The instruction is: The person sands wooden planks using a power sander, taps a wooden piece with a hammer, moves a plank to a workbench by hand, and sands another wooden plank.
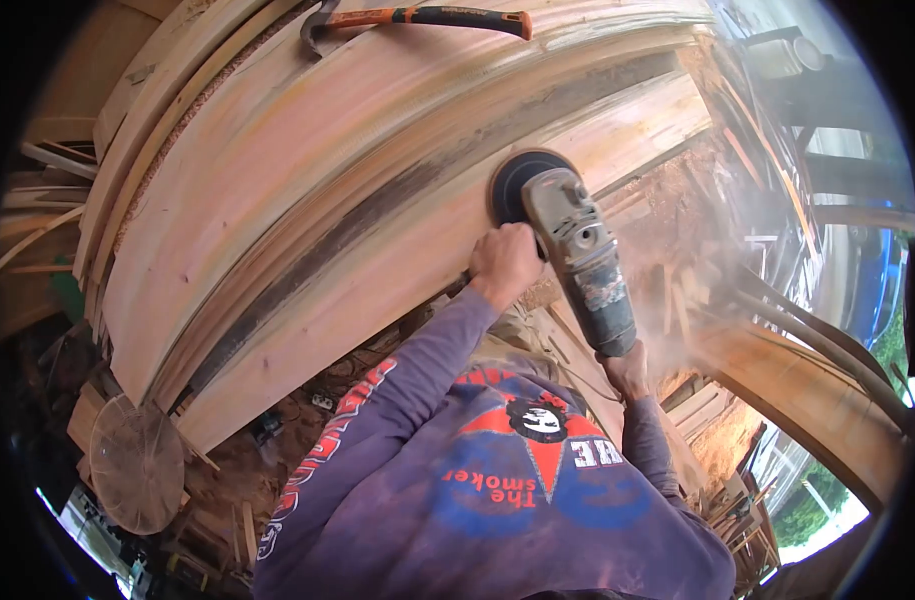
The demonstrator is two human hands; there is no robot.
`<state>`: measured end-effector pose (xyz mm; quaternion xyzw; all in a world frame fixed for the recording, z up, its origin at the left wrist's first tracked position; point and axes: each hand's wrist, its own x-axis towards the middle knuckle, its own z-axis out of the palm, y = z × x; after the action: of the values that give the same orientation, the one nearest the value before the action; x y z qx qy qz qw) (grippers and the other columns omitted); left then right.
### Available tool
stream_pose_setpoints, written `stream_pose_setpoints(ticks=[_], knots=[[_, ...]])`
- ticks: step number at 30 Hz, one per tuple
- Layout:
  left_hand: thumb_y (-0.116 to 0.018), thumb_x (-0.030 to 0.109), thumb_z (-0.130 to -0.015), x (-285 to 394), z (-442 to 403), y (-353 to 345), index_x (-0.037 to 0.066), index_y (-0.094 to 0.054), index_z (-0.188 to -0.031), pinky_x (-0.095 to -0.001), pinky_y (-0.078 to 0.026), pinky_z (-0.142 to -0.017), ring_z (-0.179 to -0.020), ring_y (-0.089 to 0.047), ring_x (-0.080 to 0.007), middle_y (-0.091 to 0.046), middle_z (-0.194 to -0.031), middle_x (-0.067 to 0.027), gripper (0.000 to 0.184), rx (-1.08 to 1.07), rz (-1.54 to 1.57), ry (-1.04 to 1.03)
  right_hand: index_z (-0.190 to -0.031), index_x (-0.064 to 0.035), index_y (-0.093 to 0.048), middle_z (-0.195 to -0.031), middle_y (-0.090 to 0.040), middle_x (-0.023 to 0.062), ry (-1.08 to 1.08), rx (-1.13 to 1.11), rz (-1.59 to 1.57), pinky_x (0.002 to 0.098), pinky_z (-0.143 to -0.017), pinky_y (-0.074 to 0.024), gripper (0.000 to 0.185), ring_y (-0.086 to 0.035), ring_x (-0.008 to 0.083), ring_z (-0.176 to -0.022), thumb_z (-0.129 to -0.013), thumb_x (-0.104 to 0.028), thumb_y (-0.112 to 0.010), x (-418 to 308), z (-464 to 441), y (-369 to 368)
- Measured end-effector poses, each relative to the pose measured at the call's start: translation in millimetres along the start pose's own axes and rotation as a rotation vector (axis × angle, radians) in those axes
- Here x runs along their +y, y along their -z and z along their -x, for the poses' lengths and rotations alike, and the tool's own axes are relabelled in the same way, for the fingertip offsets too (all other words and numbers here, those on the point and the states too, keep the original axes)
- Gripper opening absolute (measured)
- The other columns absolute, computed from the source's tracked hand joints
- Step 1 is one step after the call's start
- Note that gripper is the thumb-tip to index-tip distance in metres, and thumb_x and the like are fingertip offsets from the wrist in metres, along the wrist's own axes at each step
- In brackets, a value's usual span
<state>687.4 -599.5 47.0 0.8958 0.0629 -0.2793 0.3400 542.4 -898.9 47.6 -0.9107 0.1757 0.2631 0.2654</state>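
Note:
An angle grinder (pixel 584 245) with a round black sanding disc (pixel 512 185) lies across the near wooden plank (pixel 377 290), its disc on or very close to the surface. My left hand (pixel 507 262) is closed beside the grinder's head, where a side handle would be; the handle itself is mostly hidden. At the tool's rear end, my right hand (pixel 629 370) wraps round the body. Fine dust (pixel 682 290) hangs in the air to the right of the grinder.
A claw hammer (pixel 427 17) with an orange and black handle lies on the far wide plank (pixel 227 190). A round wooden disc (pixel 137 465) stands at lower left. Wood scraps (pixel 732 510) and a thick timber beam (pixel 802 395) are at right.

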Motion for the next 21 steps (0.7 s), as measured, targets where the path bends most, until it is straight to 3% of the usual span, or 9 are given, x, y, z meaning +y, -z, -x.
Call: stream_pose_setpoints(ticks=[5, 11, 15, 21], knots=[[-0.075, 0.025, -0.079, -95, 75, -13, 0.002, -0.077, -0.094, -0.0519, -0.057, -0.085, -0.094, -0.071, -0.0445, -0.073, -0.097, -0.0259, 0.027, 0.053, 0.106, 0.181, -0.105, -0.0021, -0.071, -0.095, -0.073, 0.0248, 0.173, -0.06, 0.087, 0.0459, -0.079, -0.0566, 0.034, -0.072, 0.0414, -0.094, -0.074, -0.018, -0.072, -76, 37, -13], [-0.076, 0.024, -0.079, -183, 156, -18, -0.001, -0.074, -0.088, -0.0569, -0.053, -0.082, -0.092, -0.067, -0.0504, -0.07, -0.089, -0.031, 0.027, 0.272, 0.239, 0.344, -0.106, -0.003, -0.069, -0.089, -0.071, 0.0278, 0.372, -0.172, 0.268, 0.0528, -0.079, -0.055, 0.043, -0.069, 0.0469, -0.088, -0.069, -0.024, -0.074, -89, 35, -63], [-0.076, 0.024, -0.078, -177, 145, -9, -0.003, -0.074, -0.087, -0.0568, -0.053, -0.083, -0.092, -0.068, -0.0507, -0.071, -0.092, -0.0303, 0.029, 0.261, 0.202, 0.408, -0.104, -0.0043, -0.069, -0.087, -0.07, 0.0287, 0.301, -0.18, 0.283, 0.0521, -0.079, -0.0556, 0.039, -0.069, 0.0472, -0.087, -0.072, -0.026, -0.074, -105, 35, -59], [-0.072, 0.021, -0.076, -105, 71, 11, -0.001, -0.077, -0.089, -0.0514, -0.057, -0.087, -0.094, -0.071, -0.0454, -0.073, -0.095, -0.0285, 0.027, 0.135, 0.215, 0.258, -0.108, -0.0033, -0.07, -0.095, -0.072, 0.0271, 0.281, -0.073, 0.17, 0.0487, -0.081, -0.0566, 0.038, -0.07, 0.0446, -0.095, -0.08, -0.028, -0.074, -88, 5, -13]])
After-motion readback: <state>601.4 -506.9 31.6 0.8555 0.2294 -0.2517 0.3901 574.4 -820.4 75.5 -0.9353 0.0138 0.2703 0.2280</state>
